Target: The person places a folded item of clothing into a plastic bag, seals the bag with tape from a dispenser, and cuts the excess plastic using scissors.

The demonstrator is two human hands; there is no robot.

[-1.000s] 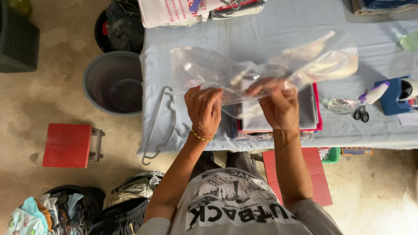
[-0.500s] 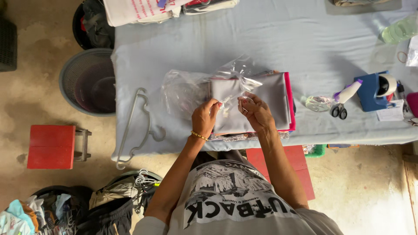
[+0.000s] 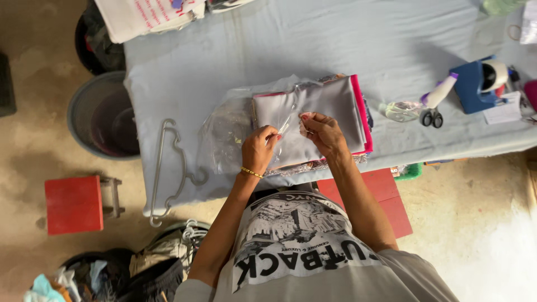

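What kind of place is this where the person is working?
Probably a small home clothes-packing workspace: a table under a pale blue cloth holds a stack of folded grey and pink garments, a clear plastic bag, metal wire hangers, and a blue tape dispenser.

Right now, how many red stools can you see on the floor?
2. One small red stool stands left of the table; a second red stool sits under the person, partly hidden by the right arm.

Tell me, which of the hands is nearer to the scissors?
Right. The right hand is beside the folded grey cloth, closer to the scissors; the left hand is farther away.
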